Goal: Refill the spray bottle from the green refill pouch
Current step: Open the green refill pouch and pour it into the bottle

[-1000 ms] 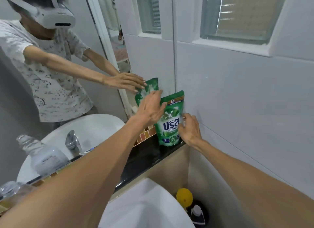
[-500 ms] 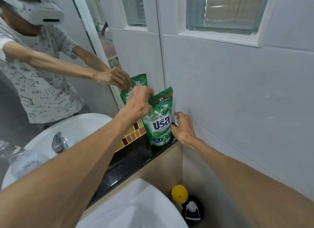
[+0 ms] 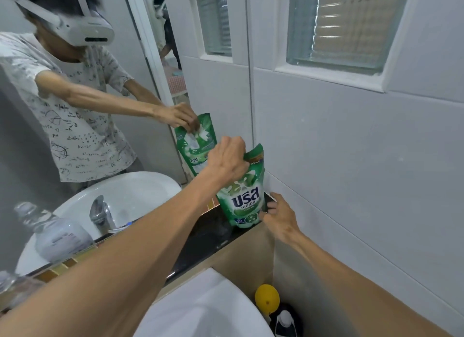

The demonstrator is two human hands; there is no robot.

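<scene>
Head view: the left hand [image 3: 227, 161] pinches the top edge of the green refill pouch [image 3: 244, 198], its grip closed on the upper left corner. The right hand [image 3: 280, 217] lies against the pouch's lower right side with fingers spread, touching but not clasped. The pouch stands upright on the black ledge [image 3: 208, 238], close to the corner where mirror [image 3: 75, 148] and white tiled wall [image 3: 351, 173] meet, so right of the left grip the wall leaves almost no room. Left of that grip the ledge runs bare and dark under the left forearm. Below both hands, the white basin [image 3: 200, 309] fills the foreground; right of it, low beside the wall, sit a yellow ball-shaped thing [image 3: 267, 300] and a dark bottle with a white cap [image 3: 286, 321]. Far left, a clear bottle [image 3: 15, 289] shows blurred, with its reflection above it.
</scene>
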